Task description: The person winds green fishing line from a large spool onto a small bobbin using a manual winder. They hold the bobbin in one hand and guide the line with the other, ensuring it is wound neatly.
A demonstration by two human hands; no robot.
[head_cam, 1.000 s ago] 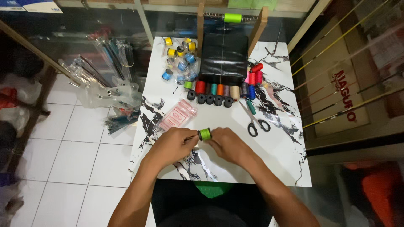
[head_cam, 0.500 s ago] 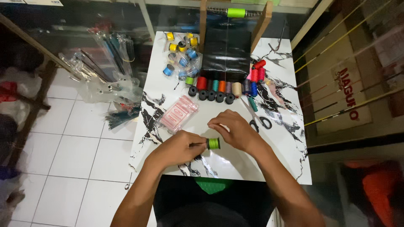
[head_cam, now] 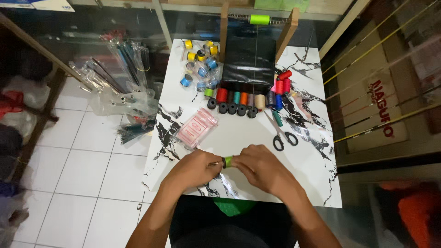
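Hands meet at the near edge of the marbled white surface (head_cam: 239, 133): your left hand (head_cam: 195, 169) and right hand (head_cam: 259, 167) both have their fingers closed on a small green spool (head_cam: 228, 161), which sits between them just above the surface, mostly hidden by your fingertips.

Beyond your hands the way is fairly open. A pink packet in clear plastic (head_cam: 196, 128) lies just past your left hand, and one pair of black-handled scissors (head_cam: 281, 133) lies just past your right. Farther back stands a row of thread spools (head_cam: 248, 98) in red, teal, orange, cream and blue, with five black bobbins (head_cam: 232, 108) lined up in front of it. Two or three red spools (head_cam: 282, 82) rest at the right end of that row. A heap of yellow and blue spools (head_cam: 200, 64) sits at the far left corner; their number is unclear. A black sheet (head_cam: 248, 62) lies behind the row, under a wooden frame (head_cam: 289, 30) carrying one green spool (head_cam: 259, 19). Plastic bags of long tools (head_cam: 119, 87) rest on the tiled floor to your left.
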